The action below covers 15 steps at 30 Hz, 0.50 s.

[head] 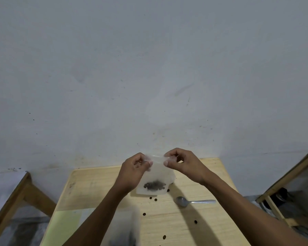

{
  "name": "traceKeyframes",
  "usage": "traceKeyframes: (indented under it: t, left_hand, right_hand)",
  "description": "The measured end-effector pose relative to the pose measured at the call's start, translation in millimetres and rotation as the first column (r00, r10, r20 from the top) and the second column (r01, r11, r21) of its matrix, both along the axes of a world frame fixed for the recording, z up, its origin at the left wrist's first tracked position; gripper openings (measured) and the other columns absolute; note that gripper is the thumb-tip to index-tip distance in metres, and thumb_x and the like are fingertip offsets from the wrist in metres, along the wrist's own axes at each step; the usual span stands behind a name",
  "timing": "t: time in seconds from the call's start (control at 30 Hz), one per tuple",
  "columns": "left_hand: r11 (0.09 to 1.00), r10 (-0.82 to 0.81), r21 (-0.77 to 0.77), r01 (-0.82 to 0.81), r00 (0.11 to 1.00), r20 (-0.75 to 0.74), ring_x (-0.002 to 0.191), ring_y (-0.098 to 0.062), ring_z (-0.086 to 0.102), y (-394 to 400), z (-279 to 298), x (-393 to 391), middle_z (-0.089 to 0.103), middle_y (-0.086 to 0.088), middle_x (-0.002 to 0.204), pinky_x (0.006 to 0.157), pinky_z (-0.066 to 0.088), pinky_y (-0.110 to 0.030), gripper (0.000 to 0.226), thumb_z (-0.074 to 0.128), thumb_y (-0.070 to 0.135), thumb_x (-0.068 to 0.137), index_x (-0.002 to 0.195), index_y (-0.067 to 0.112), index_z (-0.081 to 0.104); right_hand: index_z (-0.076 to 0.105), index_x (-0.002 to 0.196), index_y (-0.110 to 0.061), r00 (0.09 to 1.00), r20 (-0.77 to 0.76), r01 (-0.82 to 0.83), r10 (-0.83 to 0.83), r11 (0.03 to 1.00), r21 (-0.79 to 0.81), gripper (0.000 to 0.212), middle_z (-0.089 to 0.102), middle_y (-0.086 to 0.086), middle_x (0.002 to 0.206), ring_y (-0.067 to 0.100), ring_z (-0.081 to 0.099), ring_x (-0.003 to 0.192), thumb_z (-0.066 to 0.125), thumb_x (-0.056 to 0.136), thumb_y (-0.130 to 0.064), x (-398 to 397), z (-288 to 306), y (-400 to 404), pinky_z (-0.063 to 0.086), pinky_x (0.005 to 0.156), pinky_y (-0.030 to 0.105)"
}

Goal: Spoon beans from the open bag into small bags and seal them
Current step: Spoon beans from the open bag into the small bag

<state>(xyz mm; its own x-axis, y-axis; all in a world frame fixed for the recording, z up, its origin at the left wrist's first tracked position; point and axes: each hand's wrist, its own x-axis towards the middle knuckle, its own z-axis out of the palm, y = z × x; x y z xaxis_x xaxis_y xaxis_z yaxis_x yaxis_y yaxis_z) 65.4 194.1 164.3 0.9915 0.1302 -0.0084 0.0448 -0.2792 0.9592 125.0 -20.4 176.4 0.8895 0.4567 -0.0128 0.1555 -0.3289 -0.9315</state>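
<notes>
Both hands are up in front of the wall pinching the top edge of a small clear bag (156,176), left hand (135,172) on the left corner and right hand (180,165) on the right, so it hangs above the wooden table (194,228) with a little clump of dark beans (154,185) sitting at its bottom. A metal spoon (194,201) lies on the table just right of the bag, bowl pointing left, with a few loose beans (195,222) scattered near it. There's something blurry and whitish (124,226) under the left forearm, can't really tell what it is.
</notes>
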Motion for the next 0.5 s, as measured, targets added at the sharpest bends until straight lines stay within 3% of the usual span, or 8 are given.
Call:
traceKeyframes:
  t: [0.1, 0.17, 0.37, 0.5]
  left_hand:
    - [0.989, -0.062, 0.137, 0.058, 0.998, 0.028, 0.067, -0.010, 0.056, -5.0, 3.6, -1.0, 0.063, 0.000, 0.072, 0.065, 0.043, -0.017, 0.019, 0.068, 0.025, 0.090, 0.073, 0.019, 0.061]
    - [0.985, -0.056, 0.168, 0.047, 0.997, 0.049, 0.063, -0.003, 0.047, -6.7, 6.5, -1.3, 0.055, 0.008, 0.066, 0.058, 0.037, -0.012, 0.020, 0.067, 0.023, 0.090, 0.072, 0.017, 0.059]
    - [0.982, -0.075, 0.176, 0.063, 0.995, 0.065, 0.061, -0.004, 0.043, -3.4, 10.3, -2.6, 0.051, 0.009, 0.065, 0.056, 0.035, -0.013, 0.020, 0.066, 0.021, 0.090, 0.073, 0.016, 0.058]
    - [0.983, -0.079, 0.170, 0.066, 0.994, 0.075, 0.061, -0.005, 0.042, -7.0, 12.0, -5.1, 0.050, 0.010, 0.065, 0.057, 0.035, -0.014, 0.020, 0.065, 0.021, 0.091, 0.073, 0.015, 0.058]
  right_hand:
    - [0.069, 0.080, -0.024, 0.994, 0.082, -0.061, 0.072, 0.989, -0.131, 0.006, 0.066, -0.013, 0.076, -0.002, 0.055, 0.069, 0.073, 0.083, -0.025, 1.6, 11.2, 9.4, 0.045, 0.066, 0.017]
    - [0.066, 0.076, -0.025, 0.988, 0.111, -0.082, 0.104, 0.979, -0.189, 0.010, 0.063, -0.011, 0.072, -0.001, 0.053, 0.066, 0.071, 0.085, -0.024, 3.7, 14.9, 13.4, 0.043, 0.065, 0.021]
    - [0.065, 0.082, -0.021, 0.973, 0.136, -0.140, 0.186, 0.946, -0.294, 0.007, 0.066, 0.003, 0.083, 0.019, 0.058, 0.074, 0.066, 0.086, -0.027, 4.3, 19.9, 20.4, 0.048, 0.069, 0.035]
    - [0.061, 0.086, -0.025, 0.959, 0.185, -0.125, 0.214, 0.907, -0.402, 0.009, 0.065, -0.006, 0.088, 0.017, 0.060, 0.082, 0.059, 0.081, -0.032, 2.0, 19.7, 22.6, 0.051, 0.074, 0.039]
